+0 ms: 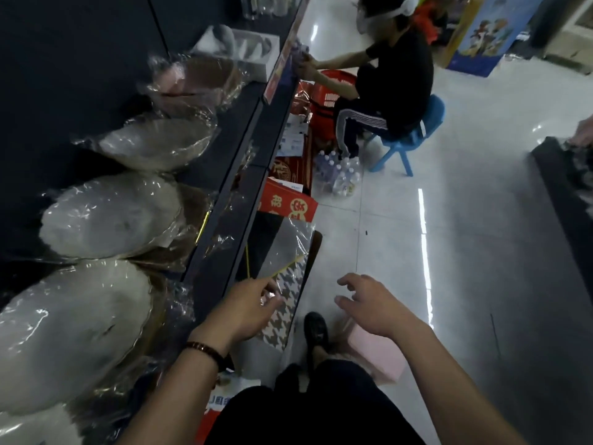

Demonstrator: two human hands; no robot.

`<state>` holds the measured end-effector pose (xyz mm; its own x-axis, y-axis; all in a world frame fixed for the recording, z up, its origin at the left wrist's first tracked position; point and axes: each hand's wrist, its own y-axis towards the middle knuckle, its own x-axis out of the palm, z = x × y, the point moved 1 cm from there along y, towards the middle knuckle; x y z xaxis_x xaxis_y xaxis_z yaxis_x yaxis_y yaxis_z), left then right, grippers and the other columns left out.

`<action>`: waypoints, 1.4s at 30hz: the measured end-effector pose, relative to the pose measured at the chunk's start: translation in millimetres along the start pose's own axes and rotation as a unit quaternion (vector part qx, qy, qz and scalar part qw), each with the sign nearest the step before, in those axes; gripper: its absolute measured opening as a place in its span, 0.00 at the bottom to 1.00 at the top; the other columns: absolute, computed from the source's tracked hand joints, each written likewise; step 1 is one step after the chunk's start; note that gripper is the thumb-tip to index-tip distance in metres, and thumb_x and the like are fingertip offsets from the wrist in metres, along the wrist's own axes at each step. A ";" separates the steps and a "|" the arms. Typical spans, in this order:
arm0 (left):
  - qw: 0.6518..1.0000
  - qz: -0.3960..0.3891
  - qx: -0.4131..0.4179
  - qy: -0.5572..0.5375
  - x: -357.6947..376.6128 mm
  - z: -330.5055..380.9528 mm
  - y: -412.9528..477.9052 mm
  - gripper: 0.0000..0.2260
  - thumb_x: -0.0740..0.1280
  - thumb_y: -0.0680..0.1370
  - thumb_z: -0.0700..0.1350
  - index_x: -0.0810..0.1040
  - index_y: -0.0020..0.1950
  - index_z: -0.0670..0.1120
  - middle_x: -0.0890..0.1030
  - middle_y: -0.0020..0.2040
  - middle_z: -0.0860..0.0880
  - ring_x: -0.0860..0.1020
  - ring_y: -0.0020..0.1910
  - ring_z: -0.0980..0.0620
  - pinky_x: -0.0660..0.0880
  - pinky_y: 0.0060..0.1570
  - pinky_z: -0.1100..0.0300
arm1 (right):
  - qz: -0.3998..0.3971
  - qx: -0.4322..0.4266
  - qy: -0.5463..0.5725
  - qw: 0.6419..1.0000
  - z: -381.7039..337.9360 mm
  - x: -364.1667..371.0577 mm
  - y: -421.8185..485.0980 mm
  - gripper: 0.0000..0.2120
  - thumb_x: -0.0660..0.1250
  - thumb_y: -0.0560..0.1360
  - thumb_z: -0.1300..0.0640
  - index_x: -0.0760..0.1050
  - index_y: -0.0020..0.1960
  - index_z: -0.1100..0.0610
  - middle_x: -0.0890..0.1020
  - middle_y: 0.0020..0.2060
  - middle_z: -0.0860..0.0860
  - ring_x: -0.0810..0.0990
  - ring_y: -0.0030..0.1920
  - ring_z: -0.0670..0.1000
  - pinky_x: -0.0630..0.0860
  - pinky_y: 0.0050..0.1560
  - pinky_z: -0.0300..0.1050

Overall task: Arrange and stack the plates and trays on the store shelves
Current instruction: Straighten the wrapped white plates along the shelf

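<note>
Several plastic-wrapped white plates lie on the dark shelf (224, 175) at the left: one nearest me (64, 335), one above it (109, 216), and a bowl-shaped one (154, 142) further along. A wrapped houndstooth-patterned tray (285, 284) leans against the lower shelf near the floor. My left hand (247, 309) reaches toward this tray with its fingers at the wrapping; whether it grips is unclear. My right hand (369, 303) hovers open over the floor to the tray's right, holding nothing.
A person sits on a blue stool (414, 136) further down the aisle beside a red basket (333, 91). Red boxes (285, 203) and a pack of water bottles (340, 171) stand on the floor. A pink box (378, 354) lies by my shoe (316, 335).
</note>
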<state>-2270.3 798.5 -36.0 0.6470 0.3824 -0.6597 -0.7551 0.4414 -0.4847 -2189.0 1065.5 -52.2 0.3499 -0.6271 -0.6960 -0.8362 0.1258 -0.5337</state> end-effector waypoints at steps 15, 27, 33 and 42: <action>0.978 0.153 -0.139 -0.032 -86.2 23.3 124.8 0.05 0.66 0.82 0.60 0.75 0.54 0.61 0.79 0.55 0.55 0.79 0.52 0.54 0.80 0.56 0.51 | -0.112 -0.205 -0.161 0.959 -93.6 -128.0 215.2 0.25 0.64 0.83 0.44 0.68 0.78 0.50 0.73 0.70 0.54 0.75 0.66 0.54 0.74 0.66 0.48; 0.948 0.243 -0.157 -0.133 -108.6 19.9 88.3 0.10 0.64 0.81 0.63 0.76 0.60 0.63 0.81 0.57 0.61 0.80 0.57 0.60 0.81 0.59 0.51 | -0.111 -0.309 -0.174 0.928 -159.0 -134.4 209.7 0.25 0.63 0.83 0.41 0.65 0.78 0.45 0.70 0.71 0.47 0.73 0.67 0.49 0.72 0.69 0.47; 0.925 0.314 -0.152 -0.149 -126.7 23.0 85.9 0.09 0.67 0.83 0.59 0.77 0.63 0.62 0.81 0.57 0.62 0.79 0.56 0.60 0.80 0.58 0.56 | -0.034 -0.349 -0.150 0.925 -190.7 -157.9 223.0 0.20 0.65 0.82 0.42 0.71 0.72 0.45 0.75 0.64 0.44 0.76 0.63 0.46 0.75 0.65 0.46; 0.848 0.422 -0.196 -0.253 -147.6 21.6 76.9 0.03 0.71 0.82 0.53 0.81 0.54 0.61 0.84 0.52 0.63 0.83 0.51 0.66 0.82 0.58 0.58 | -0.054 -0.401 -0.113 0.907 -268.6 -145.5 284.6 0.23 0.66 0.81 0.49 0.72 0.76 0.44 0.78 0.66 0.50 0.82 0.59 0.52 0.77 0.56 0.42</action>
<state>-2421.6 793.5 36.6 -0.2531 0.7721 -0.5830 -0.8854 -0.4277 -0.1820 -2591.2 986.1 26.2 0.4494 -0.4175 -0.7898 -0.7989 -0.5835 -0.1461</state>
